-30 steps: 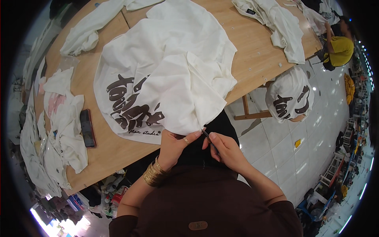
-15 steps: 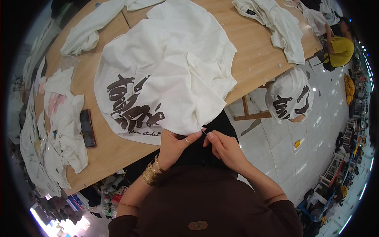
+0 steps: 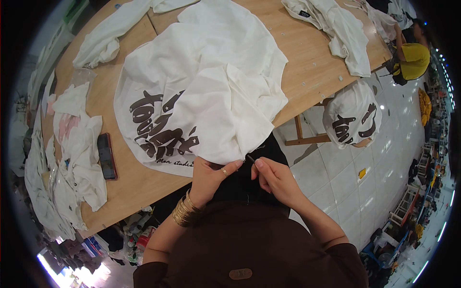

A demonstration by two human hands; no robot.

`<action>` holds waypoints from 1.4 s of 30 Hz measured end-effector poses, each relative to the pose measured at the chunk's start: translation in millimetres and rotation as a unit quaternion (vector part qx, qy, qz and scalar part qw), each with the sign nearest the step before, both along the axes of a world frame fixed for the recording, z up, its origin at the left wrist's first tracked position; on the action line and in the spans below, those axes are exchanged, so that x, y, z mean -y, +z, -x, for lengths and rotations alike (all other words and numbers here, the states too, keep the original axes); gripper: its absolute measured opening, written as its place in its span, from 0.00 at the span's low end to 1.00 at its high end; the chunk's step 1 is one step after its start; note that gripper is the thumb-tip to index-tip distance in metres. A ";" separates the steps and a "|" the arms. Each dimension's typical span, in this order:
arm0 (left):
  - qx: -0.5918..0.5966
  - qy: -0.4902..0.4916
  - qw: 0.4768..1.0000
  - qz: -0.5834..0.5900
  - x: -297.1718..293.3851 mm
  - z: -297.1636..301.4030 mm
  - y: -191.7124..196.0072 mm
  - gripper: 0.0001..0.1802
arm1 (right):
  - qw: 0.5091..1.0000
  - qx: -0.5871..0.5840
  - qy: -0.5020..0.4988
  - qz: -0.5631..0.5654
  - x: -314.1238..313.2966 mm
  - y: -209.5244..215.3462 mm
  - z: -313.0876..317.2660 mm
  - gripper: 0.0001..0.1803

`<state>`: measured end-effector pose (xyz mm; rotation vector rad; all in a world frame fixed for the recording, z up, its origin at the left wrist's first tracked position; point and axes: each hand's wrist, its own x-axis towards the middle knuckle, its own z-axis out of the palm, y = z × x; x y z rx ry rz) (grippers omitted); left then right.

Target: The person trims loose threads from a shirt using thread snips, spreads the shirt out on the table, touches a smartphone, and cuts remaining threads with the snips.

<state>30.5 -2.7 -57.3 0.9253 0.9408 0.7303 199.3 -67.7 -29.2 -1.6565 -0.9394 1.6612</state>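
Observation:
A large white garment [image 3: 230,53] with dark printed lettering lies bunched over the table and hangs off its near edge. My left hand [image 3: 207,178] pinches its near hem, thumb on top and the other fingers hidden underneath. Just to the right, my right hand [image 3: 280,182] grips a thin dark tool [image 3: 250,158] between thumb and fingers. The tool points toward the fabric beside my left thumb. It is too small to tell its exact kind, or whether its tip touches the cloth.
The wooden table [image 3: 139,197] carries a dark phone [image 3: 106,156], crumpled white garments [image 3: 79,149] at the left and another white garment [image 3: 343,43] at the far right. A stool [image 3: 307,140] draped with printed white cloth [image 3: 353,115] stands right of the table. A person in yellow [image 3: 415,61] is beyond.
My right hand has shifted slightly right and down, and more of the dark tool shows beside the hem. My left hand stays on the garment, moved barely to the left.

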 end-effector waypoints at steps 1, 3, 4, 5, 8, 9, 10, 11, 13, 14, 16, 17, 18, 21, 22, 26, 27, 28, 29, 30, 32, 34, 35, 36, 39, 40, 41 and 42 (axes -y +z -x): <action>0.000 -0.001 1.000 0.000 -0.1 0.0 0.5 0.11 | 1.000 0.000 -0.001 0.000 -0.5 2.5 0.4 0.21; -0.001 0.004 1.000 0.004 -0.5 0.0 1.9 0.11 | 1.000 -0.001 0.031 -0.003 -1.7 6.3 1.8 0.22; 0.000 0.003 1.000 0.004 -0.6 0.0 2.1 0.11 | 1.000 0.000 0.030 -0.003 -1.8 6.4 2.1 0.22; 0.002 0.002 1.000 0.000 -0.7 0.0 2.3 0.11 | 0.999 -0.003 0.036 0.001 -1.8 6.1 2.2 0.22; 0.000 0.000 1.000 -0.015 -0.3 0.1 2.3 0.11 | 0.999 -0.003 0.044 0.007 -1.6 4.6 2.6 0.22; -0.005 -0.001 1.000 -0.026 0.0 0.0 2.2 0.10 | 0.999 0.000 0.044 0.008 -1.6 4.0 2.7 0.22; -0.005 -0.001 1.000 -0.026 0.2 -0.1 2.4 0.10 | 0.999 0.000 0.044 0.008 -1.4 3.7 2.8 0.22; -0.010 -0.001 1.000 -0.026 0.4 -0.3 2.8 0.10 | 0.999 -0.006 0.036 0.012 -0.9 3.5 2.8 0.22; -0.014 0.000 1.000 -0.024 0.9 0.0 2.6 0.10 | 0.999 -0.012 0.028 0.016 -0.7 3.2 2.8 0.23; -0.017 -0.001 1.000 -0.026 1.3 0.4 1.7 0.10 | 0.999 -0.008 0.030 0.014 -0.7 3.1 2.8 0.23; -0.020 -0.002 0.999 -0.027 1.6 0.3 1.3 0.10 | 0.999 -0.003 0.033 0.013 -0.5 2.4 2.7 0.23; -0.019 0.000 0.999 -0.030 1.8 -0.2 1.5 0.10 | 0.999 -0.005 0.033 0.015 -0.4 1.6 2.7 0.23; -0.017 0.002 0.999 -0.033 1.9 -0.5 1.5 0.10 | 0.999 -0.007 0.033 0.017 -0.2 0.9 2.8 0.23; -0.043 -0.011 0.998 -0.050 2.3 1.2 -0.8 0.09 | 0.999 -0.012 0.025 0.023 0.5 -0.5 4.4 0.23; -0.042 -0.011 0.998 -0.050 2.2 0.8 -0.1 0.09 | 0.999 -0.012 0.025 0.023 0.9 -0.9 5.2 0.23; -0.031 -0.005 0.999 -0.038 1.6 -0.7 0.9 0.09 | 1.000 -0.026 0.003 0.008 3.5 -3.6 8.1 0.23; -0.029 -0.005 0.999 -0.040 1.4 -0.8 0.6 0.09 | 0.999 -0.033 -0.004 0.009 3.8 -4.0 8.4 0.23; -0.029 -0.006 0.999 -0.040 1.1 -0.9 0.9 0.09 | 0.999 -0.033 -0.004 0.009 3.8 -3.8 8.9 0.23; -0.033 -0.009 0.999 -0.039 0.8 -1.1 1.5 0.09 | 0.999 -0.032 -0.005 0.002 3.6 -3.4 9.5 0.23; -0.037 -0.012 0.999 -0.038 0.6 -1.3 2.0 0.09 | 0.999 -0.031 -0.006 -0.004 3.7 -3.2 9.7 0.23; -0.035 -0.011 0.999 -0.039 1.8 -1.8 3.4 0.10 | 0.999 -0.032 -0.025 -0.002 3.9 -4.2 8.4 0.23; -0.032 -0.010 0.999 -0.040 2.9 -2.5 3.5 0.10 | 0.999 -0.032 -0.043 0.001 4.5 -3.2 6.9 0.23; -0.027 -0.004 0.999 -0.038 3.3 -2.8 3.1 0.10 | 0.999 -0.026 -0.034 0.003 4.6 -0.4 6.3 0.23; -0.023 0.001 0.999 -0.035 3.6 -2.8 2.9 0.10 | 0.999 -0.020 -0.024 0.005 4.7 1.8 6.0 0.23; -0.017 0.001 0.999 -0.037 3.7 -3.1 4.0 0.10 | 1.000 -0.023 -0.006 0.015 6.1 4.2 6.0 0.22; -0.017 0.001 0.999 -0.037 3.8 -3.4 3.9 0.10 | 1.000 -0.022 -0.006 0.014 6.3 3.4 6.0 0.22; -0.016 0.003 0.999 -0.042 3.9 -3.8 3.4 0.10 | 1.000 -0.020 -0.002 0.013 6.5 1.7 6.0 0.22; -0.016 0.005 0.999 -0.047 4.0 -4.0 3.2 0.09 | 1.000 -0.017 0.002 0.011 6.6 0.9 6.0 0.22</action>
